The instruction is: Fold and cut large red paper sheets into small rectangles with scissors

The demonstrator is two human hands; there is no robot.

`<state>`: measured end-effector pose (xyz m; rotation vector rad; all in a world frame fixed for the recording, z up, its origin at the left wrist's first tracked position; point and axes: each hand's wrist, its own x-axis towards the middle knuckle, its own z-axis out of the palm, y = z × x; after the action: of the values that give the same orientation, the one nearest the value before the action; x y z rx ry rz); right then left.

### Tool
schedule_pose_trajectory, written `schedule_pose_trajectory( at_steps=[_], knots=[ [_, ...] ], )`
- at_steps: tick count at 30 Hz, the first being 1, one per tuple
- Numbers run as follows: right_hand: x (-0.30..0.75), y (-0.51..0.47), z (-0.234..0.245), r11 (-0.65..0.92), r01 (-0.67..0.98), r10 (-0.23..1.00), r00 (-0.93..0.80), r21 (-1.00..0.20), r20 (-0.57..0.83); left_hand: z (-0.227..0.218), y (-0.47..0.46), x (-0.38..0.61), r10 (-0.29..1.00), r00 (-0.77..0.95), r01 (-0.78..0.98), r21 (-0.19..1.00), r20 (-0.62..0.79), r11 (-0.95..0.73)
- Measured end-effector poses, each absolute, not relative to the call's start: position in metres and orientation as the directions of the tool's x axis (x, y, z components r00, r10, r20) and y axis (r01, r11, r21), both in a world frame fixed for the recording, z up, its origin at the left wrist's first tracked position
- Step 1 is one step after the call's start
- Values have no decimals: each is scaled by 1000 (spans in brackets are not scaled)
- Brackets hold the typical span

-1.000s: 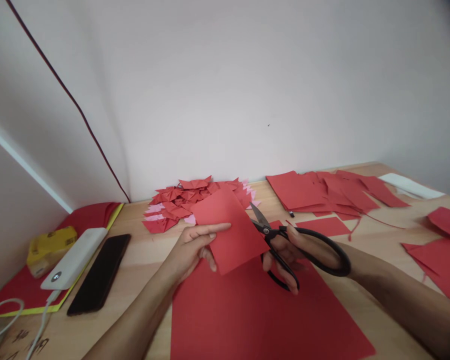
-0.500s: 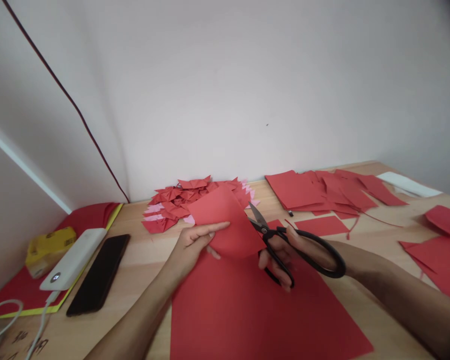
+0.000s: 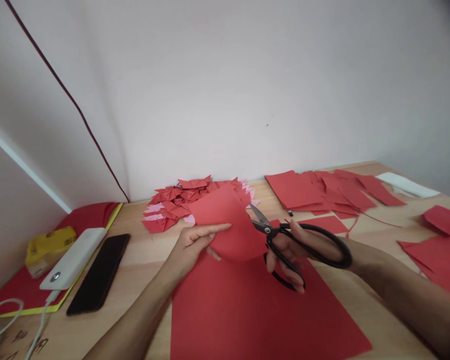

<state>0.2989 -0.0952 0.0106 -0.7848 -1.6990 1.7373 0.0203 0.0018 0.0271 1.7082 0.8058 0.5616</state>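
Note:
Between the thumb and fingers of my left hand [image 3: 193, 247] is a piece of red paper [image 3: 234, 220], held up over the table and slightly bent. My right hand [image 3: 290, 257] is closed round the black handles of a pair of scissors [image 3: 268, 230]. Their blades are parted, near the right edge of the held piece; whether paper lies between them I cannot tell. Beneath both hands a large red sheet [image 3: 262, 315] lies flat on the wooden table.
Folded red and pink paper pieces [image 3: 176, 202] are heaped by the wall. Cut red papers [image 3: 300, 190] lie at the back right, more red pieces [image 3: 438, 255] at the right edge. On the left are a black phone [image 3: 99, 275], a white power bank [image 3: 73, 260] and a yellow packet [image 3: 50, 250].
My right hand and the scissors have moved slightly right, away from the held paper's middle. My left hand keeps the paper in nearly the same place.

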Motion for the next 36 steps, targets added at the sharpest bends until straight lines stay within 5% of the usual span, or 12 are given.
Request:
schedule_pose_trajectory(
  at_steps=[9,21,36],
  knots=[
    [298,-100,21,-156,-13,761,-639,-988,-112,33,-1,20,704,709,275,935,-38,-227],
    [282,-101,14,41,31,847,-532,-999,18,9,2,27,699,690,11,969,-187,248],
    [277,-102,-5,44,-45,920,-388,-998,58,4,4,26,679,709,-16,959,-188,283]
  ],
)
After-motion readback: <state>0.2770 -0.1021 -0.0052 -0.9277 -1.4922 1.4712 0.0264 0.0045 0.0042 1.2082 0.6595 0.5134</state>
